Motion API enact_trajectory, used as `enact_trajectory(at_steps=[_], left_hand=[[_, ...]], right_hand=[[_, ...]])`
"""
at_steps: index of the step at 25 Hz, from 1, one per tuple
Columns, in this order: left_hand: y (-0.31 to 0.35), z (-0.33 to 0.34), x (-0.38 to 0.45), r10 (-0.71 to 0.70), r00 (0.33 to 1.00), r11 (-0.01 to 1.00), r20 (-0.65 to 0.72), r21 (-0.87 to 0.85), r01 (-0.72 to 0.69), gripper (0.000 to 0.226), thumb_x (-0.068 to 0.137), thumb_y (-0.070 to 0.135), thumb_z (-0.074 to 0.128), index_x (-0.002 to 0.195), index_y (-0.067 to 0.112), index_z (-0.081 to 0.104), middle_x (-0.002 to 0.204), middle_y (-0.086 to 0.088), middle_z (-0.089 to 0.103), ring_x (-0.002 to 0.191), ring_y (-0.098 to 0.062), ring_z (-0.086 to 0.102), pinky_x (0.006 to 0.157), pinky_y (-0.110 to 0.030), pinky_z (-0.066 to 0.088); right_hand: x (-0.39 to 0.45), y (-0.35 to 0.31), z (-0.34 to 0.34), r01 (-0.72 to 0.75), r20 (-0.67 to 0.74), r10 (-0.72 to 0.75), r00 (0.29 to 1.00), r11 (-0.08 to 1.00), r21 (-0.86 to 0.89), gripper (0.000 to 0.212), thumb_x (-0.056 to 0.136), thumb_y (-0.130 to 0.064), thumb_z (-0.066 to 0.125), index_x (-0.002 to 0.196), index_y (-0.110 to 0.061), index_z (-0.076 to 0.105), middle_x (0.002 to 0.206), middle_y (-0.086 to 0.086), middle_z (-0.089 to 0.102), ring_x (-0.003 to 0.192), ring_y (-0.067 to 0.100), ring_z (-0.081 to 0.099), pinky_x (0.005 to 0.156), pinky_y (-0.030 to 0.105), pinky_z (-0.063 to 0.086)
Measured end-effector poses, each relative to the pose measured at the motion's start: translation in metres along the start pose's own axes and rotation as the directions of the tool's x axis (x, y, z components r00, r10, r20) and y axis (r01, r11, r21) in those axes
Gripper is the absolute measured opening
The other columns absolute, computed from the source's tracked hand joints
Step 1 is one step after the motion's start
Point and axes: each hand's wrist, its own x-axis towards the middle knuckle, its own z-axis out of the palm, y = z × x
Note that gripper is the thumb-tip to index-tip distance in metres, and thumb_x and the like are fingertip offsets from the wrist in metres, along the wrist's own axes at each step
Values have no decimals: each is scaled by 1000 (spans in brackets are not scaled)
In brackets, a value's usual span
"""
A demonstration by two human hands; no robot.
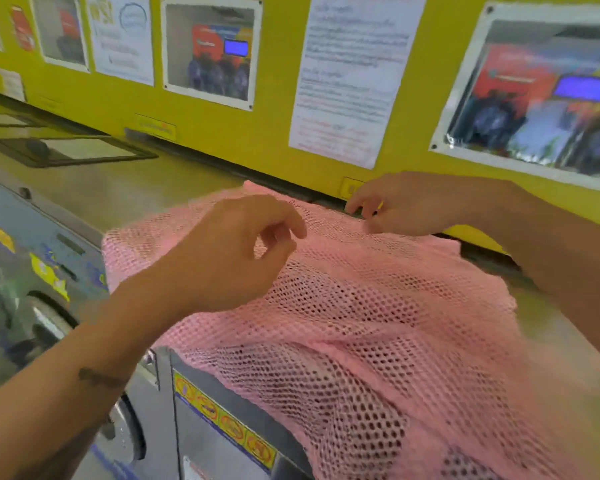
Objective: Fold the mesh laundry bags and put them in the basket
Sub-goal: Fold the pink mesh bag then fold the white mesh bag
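**Q:** Pink mesh fills the head view: what is it, and where does it lie?

**A:** It is a mesh laundry bag [361, 323], spread across the flat top of a washing machine [201, 403]. Its near edge hangs over the machine's front panel, just above a strip of yellow warning labels [224, 422]. Its far edge reaches the foot of the yellow wall [257, 133].

**Q:** How do the hands stand?

**A:** The left hand [229, 254] hovers above the left part of the bag, fingers loosely curled, thumb and forefinger apart, gripping nothing. The right hand [406, 202] sits at the bag's far edge with fingertips bent down onto the mesh; whether it pinches the fabric cannot be told, as the picture is blurred there.

**Q:** What surrounds the work?

**A:** Printed notices [354, 74] and framed photographs [210, 51] are fixed to the wall. A second machine [32, 258] stands to the left.
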Motion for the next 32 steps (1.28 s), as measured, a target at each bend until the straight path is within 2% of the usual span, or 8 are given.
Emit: enact_trajectory(at_steps=[5,10,13,17,24,26,30,32], left_hand=[[88,49,-4,48,942,978,332,-207,24,8,83,29,69,76,31,67,66,4,61,58,-9,55,59,-38,51],[107,70,-14,-85,864,991,497,132,21,14,82,28,61,90,34,71,75,10,69,67,-8,61,65,-36,53],[110,67,-24,-216,844,952,491,299,70,37,80,14,56,106,38,69,82,13,65,75,-3,57,73,-33,52],[115,65,-28,-280,872,938,401,309,159,24,83,13,63,86,35,70,79,18,60,75,0,55,71,-26,46],[130,42,-38,-220,954,951,203,263,163,11,83,22,63,86,22,73,87,5,67,85,-15,62,83,-40,51],[143,24,-41,-315,910,933,268,263,245,11,86,22,63,84,27,73,83,11,71,84,-8,64,84,-36,52],[164,7,-53,-485,639,874,596,309,375,12,87,21,67,87,31,75,83,17,74,80,4,66,84,-27,53],[157,8,-58,-475,685,876,552,222,429,13,88,20,66,91,30,75,87,13,76,87,-1,69,90,-32,53]], right_hand=[[-101,34,9,4,91,-11,996,996,85,10,92,-36,60,99,-33,66,97,-11,68,92,11,63,82,33,52],[-159,26,32,109,222,-150,963,976,189,11,88,-42,64,91,-32,67,79,-16,70,73,1,64,67,33,53],[-175,8,60,179,281,-209,937,976,126,23,85,-54,63,93,-33,61,79,-18,63,74,0,59,63,25,44],[-180,-3,80,313,224,-306,925,950,7,26,92,-39,58,77,-18,53,70,-4,54,62,14,45,56,34,38],[-185,0,56,363,84,-371,925,927,96,26,89,-39,66,72,-21,62,64,-8,63,55,3,51,54,29,42],[-188,-4,48,388,118,-420,900,894,223,24,87,-41,68,69,-26,63,62,-16,63,56,-1,54,57,23,42],[-184,-11,46,388,268,-495,826,846,366,10,88,-35,68,86,-26,72,82,-10,73,75,4,67,75,27,53],[-171,-6,50,394,184,-432,883,895,209,10,89,-40,65,95,-32,69,87,-15,69,80,0,63,75,25,49]])
